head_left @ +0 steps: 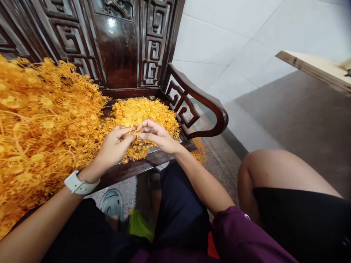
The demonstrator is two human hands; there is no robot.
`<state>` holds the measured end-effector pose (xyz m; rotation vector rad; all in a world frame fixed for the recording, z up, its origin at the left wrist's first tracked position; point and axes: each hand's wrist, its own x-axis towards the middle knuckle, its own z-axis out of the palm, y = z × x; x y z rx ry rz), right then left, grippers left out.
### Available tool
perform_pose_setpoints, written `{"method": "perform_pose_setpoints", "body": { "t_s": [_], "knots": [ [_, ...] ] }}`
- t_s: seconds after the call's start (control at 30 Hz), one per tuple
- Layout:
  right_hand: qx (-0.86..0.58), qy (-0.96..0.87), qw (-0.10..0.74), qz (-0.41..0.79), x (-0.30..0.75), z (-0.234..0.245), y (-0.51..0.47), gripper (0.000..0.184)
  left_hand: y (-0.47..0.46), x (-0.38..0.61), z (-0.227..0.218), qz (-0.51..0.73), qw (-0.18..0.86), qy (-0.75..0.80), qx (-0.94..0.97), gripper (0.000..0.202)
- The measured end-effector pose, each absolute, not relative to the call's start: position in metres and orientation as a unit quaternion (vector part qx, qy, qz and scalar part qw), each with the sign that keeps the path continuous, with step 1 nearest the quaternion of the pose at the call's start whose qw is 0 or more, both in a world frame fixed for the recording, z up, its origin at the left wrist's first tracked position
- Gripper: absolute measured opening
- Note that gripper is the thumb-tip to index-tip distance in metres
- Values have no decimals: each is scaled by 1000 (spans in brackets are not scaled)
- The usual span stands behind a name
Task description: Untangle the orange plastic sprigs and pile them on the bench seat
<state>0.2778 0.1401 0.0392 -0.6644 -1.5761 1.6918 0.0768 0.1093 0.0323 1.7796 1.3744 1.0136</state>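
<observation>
Both of my hands meet over the bench at a small orange plastic flower sprig (133, 129). My left hand (116, 144) is closed, pinching the sprig between thumb and fingers. My right hand (156, 135) comes from the other side, its thumb and fingertips closed on the sprig's spiky end. Just behind them lies a low heap of loose orange plastic flower pieces (145, 109). To the left rises a much larger pile of orange sprigs (46, 135), branching and tangled.
The dark carved wooden bench (117, 54) has a curved armrest (211, 106) right of the heap. More orange pieces (199, 149) lie on the floor below it. Another person's bare knee (268, 168) is close on the right. A wooden board edge (309, 69) juts in at upper right.
</observation>
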Motion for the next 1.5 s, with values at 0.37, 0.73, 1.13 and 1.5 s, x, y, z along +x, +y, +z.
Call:
{"method": "perform_pose_setpoints", "body": {
  "t_s": [0.37, 0.73, 1.13, 1.5],
  "knots": [
    [-262, -569, 410, 664, 256, 35, 130, 36, 101, 85, 40, 475, 392, 497, 611, 30],
    [-248, -490, 390, 739, 256, 28, 134, 31, 93, 83, 49, 496, 631, 409, 434, 33],
    [-349, -477, 558, 583, 321, 29, 191, 30, 97, 55, 86, 574, 536, 502, 362, 25],
    [-354, -691, 407, 482, 291, 21, 175, 63, 109, 87, 44, 526, 440, 513, 516, 35]
  ]
}}
